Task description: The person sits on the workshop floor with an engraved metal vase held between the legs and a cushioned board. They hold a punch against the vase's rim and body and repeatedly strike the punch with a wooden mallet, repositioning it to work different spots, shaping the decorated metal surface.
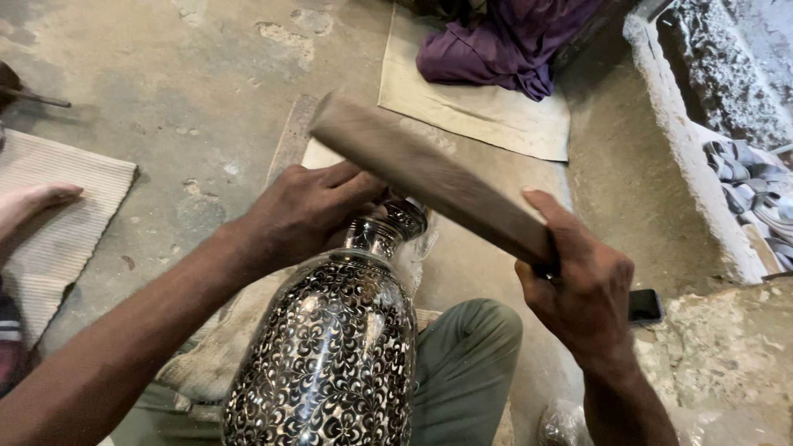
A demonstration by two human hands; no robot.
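We grip the neck of the engraved metal vase (330, 347) with our left hand (306, 211), fingers wrapped round it — the vase leans across our lap, against a green trouser knee (467, 355). Our right hand (578, 289) is clenched on a wooden stick (429, 177) slanting above the vase's mouth.

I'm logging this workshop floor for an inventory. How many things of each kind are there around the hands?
Engraved metal vase: 1
Wooden stick: 1
Floor mats: 2
Purple cloth: 1
Black phone: 1
Total: 6
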